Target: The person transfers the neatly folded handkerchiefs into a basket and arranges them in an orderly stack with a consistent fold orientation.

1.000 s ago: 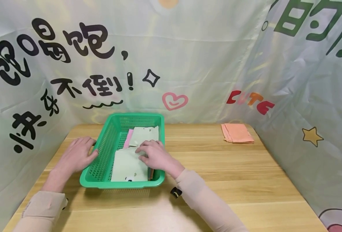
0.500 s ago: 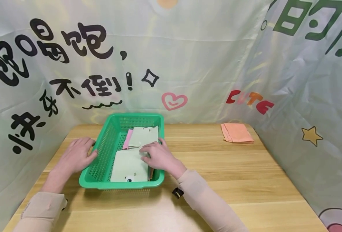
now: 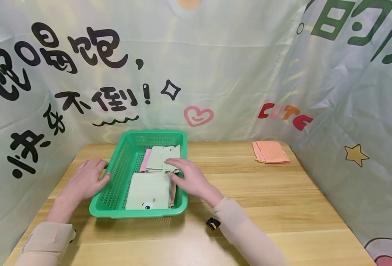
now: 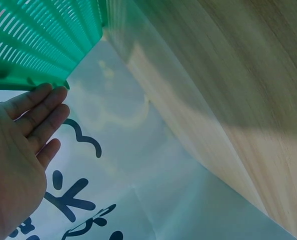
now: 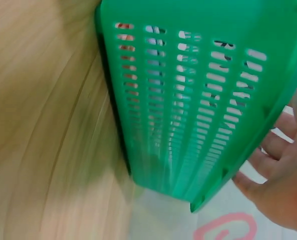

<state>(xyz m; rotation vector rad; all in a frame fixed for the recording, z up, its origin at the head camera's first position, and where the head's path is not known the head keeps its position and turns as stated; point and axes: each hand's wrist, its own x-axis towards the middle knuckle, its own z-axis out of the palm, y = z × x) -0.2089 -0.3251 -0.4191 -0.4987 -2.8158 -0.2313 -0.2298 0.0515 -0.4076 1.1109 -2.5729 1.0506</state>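
Note:
A green perforated plastic basket (image 3: 98, 211) holds two stacks of folded cloths. The near stack has a pale green cloth (image 3: 147, 190) with a small printed face on top; an orange-brown edge shows at its right. In the far stack, another pale green cloth (image 3: 161, 157) lies over a pink cloth (image 3: 145, 160). My left hand (image 3: 88, 177) rests against the basket's left rim, its straight fingers (image 4: 43, 112) touching the rim in the left wrist view. Above the basket's right side is my right hand (image 3: 191, 177), fingers loosely extended, by the gap between the stacks, holding nothing visible.
An orange folded cloth (image 3: 271, 152) lies at the back right of the wooden table (image 3: 236, 207). Printed fabric walls (image 3: 216, 66) close in the back and both sides.
My right hand has drawn back to the right off the near stack, uncovering more of it. My left hand stays at the rim. The head view has shifted slightly.

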